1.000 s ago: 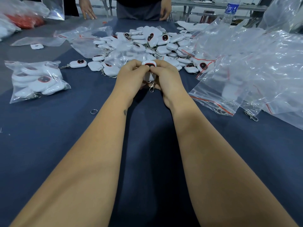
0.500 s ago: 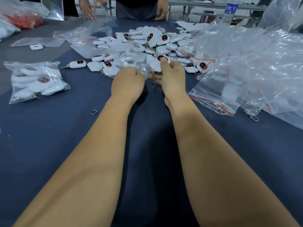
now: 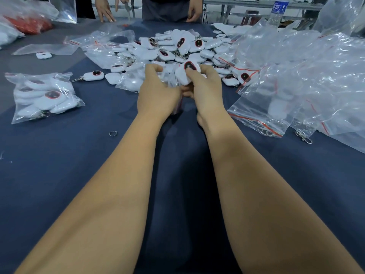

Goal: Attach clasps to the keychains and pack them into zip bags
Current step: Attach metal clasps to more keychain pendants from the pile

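Note:
My right hand point(image 3: 203, 89) grips a white keychain point(image 3: 186, 75) with a dark red-rimmed oval, thumb pressed on the oval. My left hand point(image 3: 158, 93) holds the edge of a clear zip bag point(image 3: 136, 82) that has white keychains inside. The held keychain sits at the bag's mouth between both hands. Behind them lies a pile of white keychains point(image 3: 177, 48) on the dark blue table point(image 3: 79, 155). The clasp of the held keychain is hidden by my fingers.
A filled zip bag point(image 3: 41, 95) lies at the left. A heap of clear zip bags point(image 3: 296, 76) fills the right side. A loose ring point(image 3: 113, 133) and a clasp point(image 3: 304, 137) lie on the cloth. Another person's hands point(image 3: 106, 8) rest at the far edge.
Both hands moved away from me toward the pile. The left hand let go of the keychain and took the zip bag; the right hand carried the keychain to the bag's mouth.

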Tool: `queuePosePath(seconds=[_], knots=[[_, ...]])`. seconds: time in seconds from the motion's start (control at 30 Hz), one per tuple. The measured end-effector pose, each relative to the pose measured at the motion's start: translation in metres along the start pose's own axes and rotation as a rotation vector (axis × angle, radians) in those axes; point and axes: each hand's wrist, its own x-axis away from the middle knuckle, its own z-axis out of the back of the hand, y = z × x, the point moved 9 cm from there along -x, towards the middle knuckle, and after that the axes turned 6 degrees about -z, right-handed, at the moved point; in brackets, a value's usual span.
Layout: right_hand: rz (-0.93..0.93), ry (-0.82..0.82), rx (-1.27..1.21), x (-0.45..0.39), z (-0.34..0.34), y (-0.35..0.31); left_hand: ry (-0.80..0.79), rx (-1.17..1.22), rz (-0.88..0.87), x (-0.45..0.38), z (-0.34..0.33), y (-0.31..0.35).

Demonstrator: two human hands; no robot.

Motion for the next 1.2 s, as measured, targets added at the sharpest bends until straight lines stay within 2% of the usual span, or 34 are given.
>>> queuePosePath(seconds=[0.07, 0.13, 0.23, 0.37, 0.47, 0.5, 0.57, 0.63, 0.7, 0.77, 0.87, 0.93, 1.03, 1.1, 1.17, 1.2], knots=[[0.115, 0.039, 0.185, 0.002, 0.002, -0.007, 0.035, 0.123, 0.091, -0.003, 0.005, -0.007], [0.18, 0.008, 0.256, 0.005, -0.001, -0.012, 0.024, 0.261, 0.113, -0.003, 0.004, -0.007], [0.131, -0.091, 0.219, 0.006, -0.009, -0.008, 0.002, 0.425, 0.172, -0.001, 0.0, -0.01], [0.034, -0.14, 0.225, 0.002, -0.012, 0.001, 0.022, 0.572, 0.2, 0.001, -0.002, -0.007], [0.111, -0.086, 0.33, 0.001, -0.008, -0.003, 0.08, 0.608, 0.201, 0.001, 0.005, -0.006], [0.153, -0.057, 0.377, 0.002, -0.007, -0.006, 0.108, 0.573, 0.172, 0.001, 0.01, -0.005], [0.216, -0.046, 0.42, 0.005, -0.007, -0.01, 0.149, 0.356, 0.051, -0.002, 0.019, 0.004], [0.21, -0.092, 0.487, 0.005, -0.012, -0.007, 0.1, 0.158, -0.04, -0.003, 0.017, 0.013], [0.167, -0.156, 0.617, 0.006, -0.02, -0.001, 0.016, 0.038, -0.054, -0.004, 0.009, 0.013], [0.108, -0.187, 0.649, 0.006, -0.022, 0.005, 0.035, -0.098, -0.031, -0.005, 0.013, 0.007], [0.196, -0.09, 0.624, 0.006, -0.018, -0.003, 0.203, -0.045, 0.048, -0.008, 0.034, -0.006], [0.287, -0.021, 0.676, 0.007, -0.018, -0.01, 0.301, 0.003, 0.002, -0.007, 0.044, -0.002], [0.37, -0.155, 0.762, 0.012, -0.037, -0.009, 0.432, 0.084, -0.192, 0.003, 0.054, 0.026], [0.326, -0.217, 0.606, 0.015, -0.041, -0.01, 0.625, 0.242, -0.161, 0.009, 0.071, 0.02], [0.328, -0.168, 0.513, 0.016, -0.036, -0.014, 0.834, 0.426, -0.063, 0.016, 0.089, 0.002], [0.369, -0.141, 0.549, 0.018, -0.036, -0.017, 0.897, 0.464, -0.058, 0.019, 0.095, -0.001]])
